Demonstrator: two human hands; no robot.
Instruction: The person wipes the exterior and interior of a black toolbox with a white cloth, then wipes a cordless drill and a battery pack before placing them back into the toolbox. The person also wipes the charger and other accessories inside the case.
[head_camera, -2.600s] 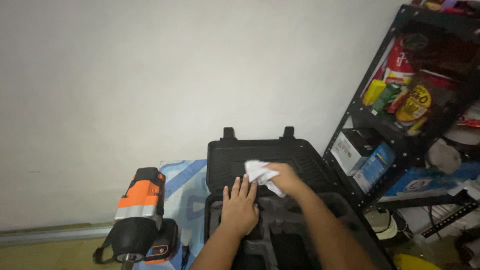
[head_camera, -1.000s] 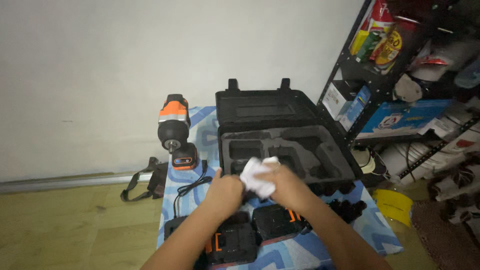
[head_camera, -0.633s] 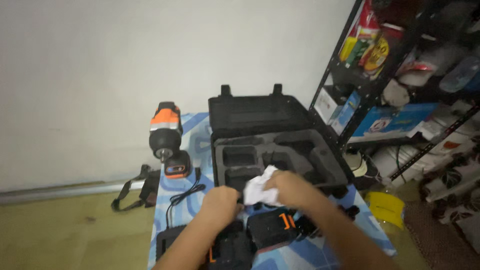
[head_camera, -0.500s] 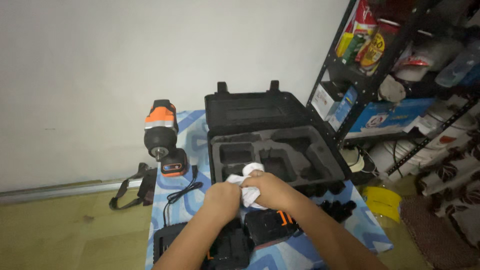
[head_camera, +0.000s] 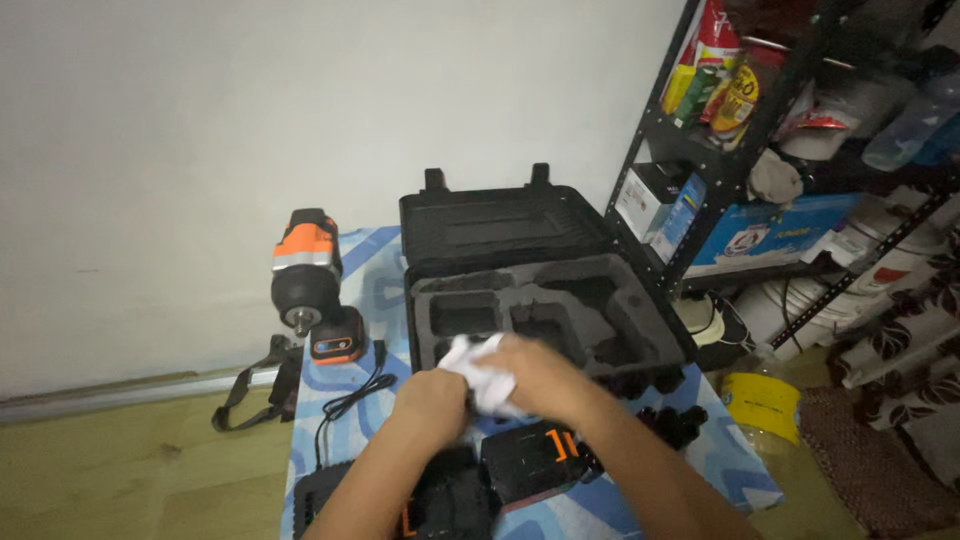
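White cloth (head_camera: 478, 368) in both hands

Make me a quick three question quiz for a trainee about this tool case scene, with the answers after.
1. True or false: the black tool case lies open.
2. What do the left hand and right hand hold between them?
3. Where does the orange and black impact wrench stand: A, inside the case; B, on the blue mat beside the case; C, on the metal shelf?

Key: 1 true. 2 a crumpled white cloth. 3 B.
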